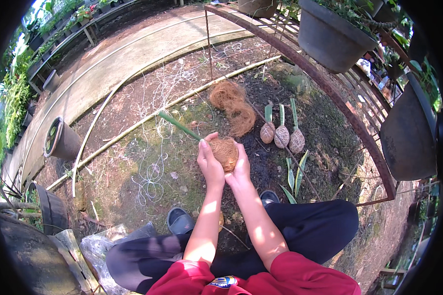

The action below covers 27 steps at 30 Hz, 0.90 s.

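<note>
Between my two hands sits a ball of brown coconut fibre [223, 153], with a long green leaf [179, 125] sticking out of it toward the upper left. My left hand [209, 160] is closed round the ball's left side, its thumb near the base of the leaf. Cupped against the right side and underneath is my right hand [240, 168]. Beyond the hands lies a loose heap of brown fibre [234, 105] on the soil. To its right rest three string-wrapped fibre balls [281, 136], each with an upright green leaf.
Loose cut leaves [295, 178] lie right of my hands. Tangled white string [155, 177] spreads over the ground at left, crossed by a bamboo pole [177, 102]. A rusty curved metal rack [325, 91] with hanging pots [330, 39] arches at right. A clear plastic bag [96, 250] lies near my knee.
</note>
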Each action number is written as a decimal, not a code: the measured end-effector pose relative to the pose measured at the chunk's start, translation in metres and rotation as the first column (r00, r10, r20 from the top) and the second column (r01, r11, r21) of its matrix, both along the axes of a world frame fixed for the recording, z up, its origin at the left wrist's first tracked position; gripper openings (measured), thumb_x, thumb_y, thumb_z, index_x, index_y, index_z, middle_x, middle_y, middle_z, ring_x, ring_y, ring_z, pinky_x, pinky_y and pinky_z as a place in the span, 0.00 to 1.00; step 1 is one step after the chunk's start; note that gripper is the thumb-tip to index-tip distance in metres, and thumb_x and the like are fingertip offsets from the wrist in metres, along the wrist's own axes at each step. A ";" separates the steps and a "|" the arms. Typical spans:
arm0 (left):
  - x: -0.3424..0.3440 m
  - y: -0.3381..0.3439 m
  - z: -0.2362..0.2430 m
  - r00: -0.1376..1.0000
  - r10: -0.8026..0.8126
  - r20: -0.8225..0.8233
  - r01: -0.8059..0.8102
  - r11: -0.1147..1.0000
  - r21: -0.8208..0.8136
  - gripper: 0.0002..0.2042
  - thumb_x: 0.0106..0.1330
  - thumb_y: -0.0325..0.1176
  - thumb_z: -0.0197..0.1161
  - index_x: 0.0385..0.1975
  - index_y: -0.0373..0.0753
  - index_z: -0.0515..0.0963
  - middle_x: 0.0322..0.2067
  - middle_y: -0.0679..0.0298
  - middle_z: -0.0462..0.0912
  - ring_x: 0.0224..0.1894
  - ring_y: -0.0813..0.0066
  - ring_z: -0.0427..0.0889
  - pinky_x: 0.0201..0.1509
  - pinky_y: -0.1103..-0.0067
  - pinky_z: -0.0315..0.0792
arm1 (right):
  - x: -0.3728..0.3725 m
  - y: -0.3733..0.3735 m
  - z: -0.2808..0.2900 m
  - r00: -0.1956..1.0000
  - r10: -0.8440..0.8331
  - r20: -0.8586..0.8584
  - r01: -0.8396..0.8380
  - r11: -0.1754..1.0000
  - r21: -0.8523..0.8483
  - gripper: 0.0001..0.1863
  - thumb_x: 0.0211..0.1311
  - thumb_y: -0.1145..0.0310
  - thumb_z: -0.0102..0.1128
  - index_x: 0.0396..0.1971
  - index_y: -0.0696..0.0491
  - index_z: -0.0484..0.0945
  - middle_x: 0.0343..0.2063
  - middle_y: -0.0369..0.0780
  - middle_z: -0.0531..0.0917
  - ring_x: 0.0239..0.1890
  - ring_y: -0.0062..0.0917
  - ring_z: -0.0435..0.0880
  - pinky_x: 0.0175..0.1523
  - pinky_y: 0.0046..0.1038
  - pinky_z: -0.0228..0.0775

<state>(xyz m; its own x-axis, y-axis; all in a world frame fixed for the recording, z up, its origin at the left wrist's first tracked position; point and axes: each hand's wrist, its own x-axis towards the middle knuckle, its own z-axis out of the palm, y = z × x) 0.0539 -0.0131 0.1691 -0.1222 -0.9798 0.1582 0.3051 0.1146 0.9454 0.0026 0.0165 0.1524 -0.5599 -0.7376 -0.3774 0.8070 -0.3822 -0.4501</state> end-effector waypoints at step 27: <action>0.017 -0.017 0.015 0.877 -0.039 -0.478 0.261 0.876 0.407 0.20 0.74 0.50 0.52 0.47 0.38 0.73 0.40 0.61 0.79 0.41 0.73 0.80 0.44 0.76 0.75 | 0.019 0.006 0.025 0.202 -0.062 -0.977 0.280 0.960 -0.003 0.26 0.67 0.51 0.59 0.49 0.61 0.78 0.47 0.46 0.82 0.52 0.33 0.80 0.60 0.33 0.69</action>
<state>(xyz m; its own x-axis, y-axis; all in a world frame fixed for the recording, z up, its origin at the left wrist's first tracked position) 0.0708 -0.0299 0.1837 -0.2992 -0.9293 -0.2167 0.6782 -0.3669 0.6367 0.0215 0.0222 0.1778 -0.6737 -0.5706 0.4695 -0.3661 -0.2943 -0.8828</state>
